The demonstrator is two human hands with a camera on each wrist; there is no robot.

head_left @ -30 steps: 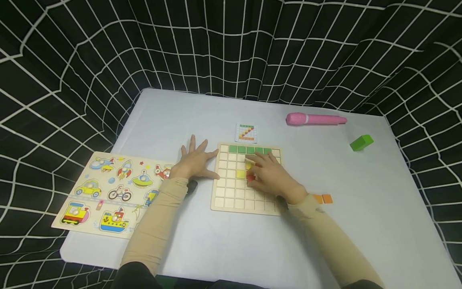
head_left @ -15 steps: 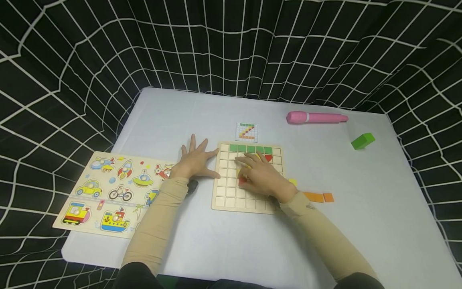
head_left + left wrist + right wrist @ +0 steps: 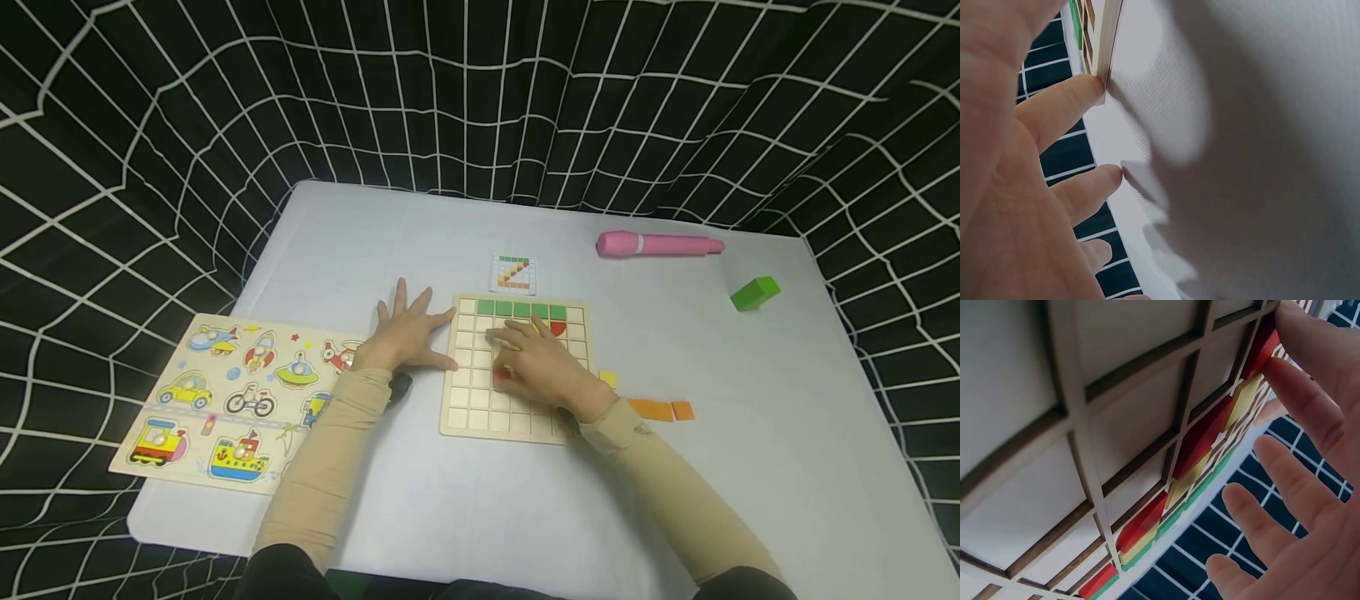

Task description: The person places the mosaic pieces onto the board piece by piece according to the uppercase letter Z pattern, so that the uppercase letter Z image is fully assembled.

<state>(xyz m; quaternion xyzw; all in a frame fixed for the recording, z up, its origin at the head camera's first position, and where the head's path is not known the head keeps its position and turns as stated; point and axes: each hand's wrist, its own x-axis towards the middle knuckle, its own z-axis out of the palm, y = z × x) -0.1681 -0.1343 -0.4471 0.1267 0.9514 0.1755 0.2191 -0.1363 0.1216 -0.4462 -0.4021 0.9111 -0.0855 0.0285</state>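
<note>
A wooden grid board (image 3: 468, 422) lies on the table, a row of green tiles (image 3: 521, 309) in its top row. Diagonally below run red and yellow tiles, partly hidden by my right hand (image 3: 546, 367); one red tile with a rounded corner (image 3: 558, 328) shows. That hand's thumb and index finger pinch another red tile (image 3: 1261, 349) at a cell of the board, its other fingers spread apart. My left hand (image 3: 405, 337) lies with spread fingers at the board's left side, thumb and index finger touching the edge.
Right of the board lie a yellow tile (image 3: 608, 379) and orange tiles (image 3: 652, 409). A pattern card (image 3: 513, 274) sits behind the board. A vehicle peg puzzle (image 3: 197, 418) is at left, partly under the left forearm. Further right are a pink wand-shaped object (image 3: 663, 244) and a green block (image 3: 755, 293).
My right hand has moved left across the board with the red tile, then stayed almost still over the last half second. A loose yellow tile beside its wrist has come into view. The left hand has stayed put.
</note>
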